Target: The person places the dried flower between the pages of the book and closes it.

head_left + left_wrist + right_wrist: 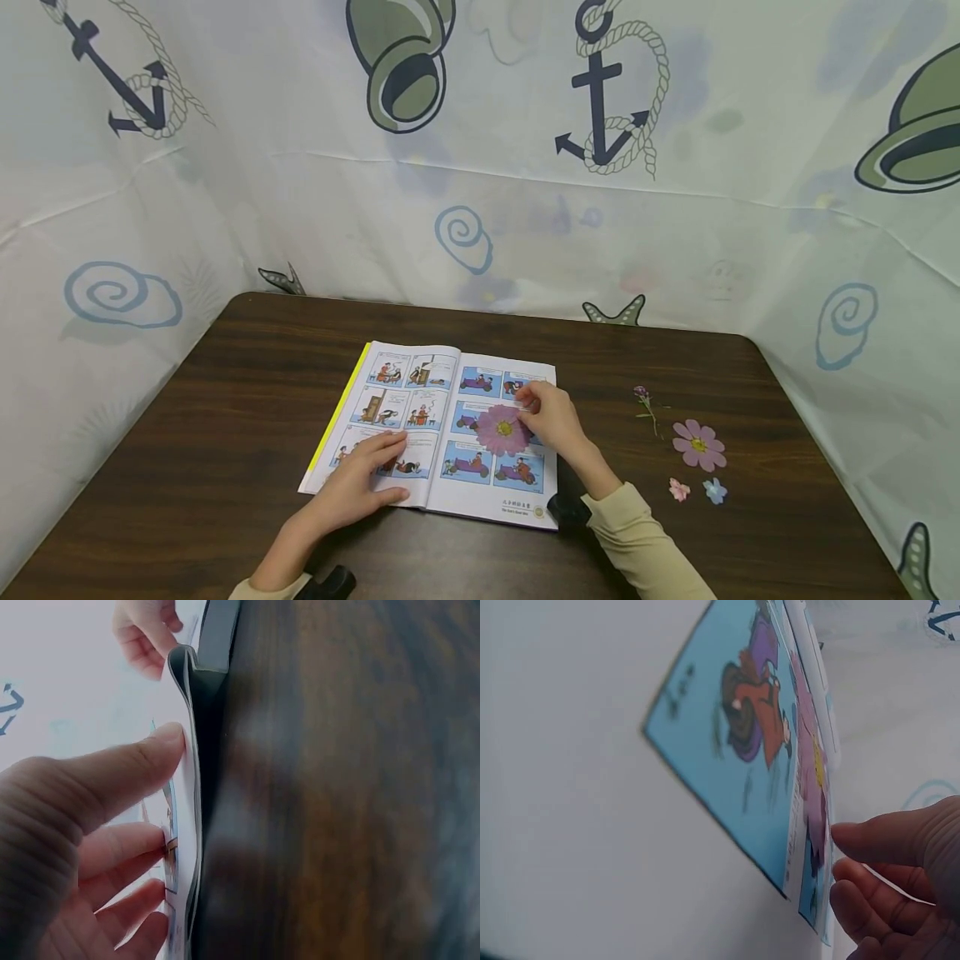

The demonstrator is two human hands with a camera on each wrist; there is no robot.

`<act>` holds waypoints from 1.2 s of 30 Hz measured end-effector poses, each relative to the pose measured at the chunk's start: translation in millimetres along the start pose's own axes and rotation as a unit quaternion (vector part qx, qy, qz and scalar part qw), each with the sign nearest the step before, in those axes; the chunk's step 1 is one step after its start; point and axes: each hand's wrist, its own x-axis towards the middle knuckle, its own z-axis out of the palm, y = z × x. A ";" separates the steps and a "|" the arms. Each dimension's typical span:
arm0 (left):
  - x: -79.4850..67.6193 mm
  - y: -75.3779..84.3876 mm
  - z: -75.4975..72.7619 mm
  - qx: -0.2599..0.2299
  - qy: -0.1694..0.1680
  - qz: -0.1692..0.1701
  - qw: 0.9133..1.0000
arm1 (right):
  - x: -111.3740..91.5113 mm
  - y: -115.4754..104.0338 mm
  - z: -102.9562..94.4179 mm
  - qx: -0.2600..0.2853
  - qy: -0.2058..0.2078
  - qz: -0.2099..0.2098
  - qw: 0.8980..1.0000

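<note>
An open comic book lies on the brown table, with colour panels on both pages. My left hand rests on the left page, fingers spread and thumb near the centre fold; the left wrist view shows its thumb along the page's lower edge. A large pink-purple flower with a yellow centre lies flat over panels on the right page. My right hand is at the flower's right edge, thumb tip right by a petal. In the right wrist view, its thumb and fingertips stand slightly apart beside the flower.
Right of the book lie a thin-stemmed small purple flower, another large pink-purple flower, a small pink flower and a small blue flower. A white patterned cloth hangs behind the table.
</note>
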 end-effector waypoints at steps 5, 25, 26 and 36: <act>4.0 6.5 -5.2 0.020 0.009 0.014 1.000 | -2.1 2.6 -5.4 0.020 0.010 -0.009 1.000; 32.6 45.5 10.6 -0.014 0.055 0.072 0.996 | -16.5 20.6 -39.4 0.048 0.054 0.011 0.997; 34.0 47.6 11.8 -0.019 0.050 0.077 0.996 | -17.5 21.8 -41.8 0.048 0.057 0.011 0.997; 45.7 69.3 28.0 -0.043 -0.001 0.121 0.992 | -28.4 39.2 -65.8 0.029 0.073 0.017 0.997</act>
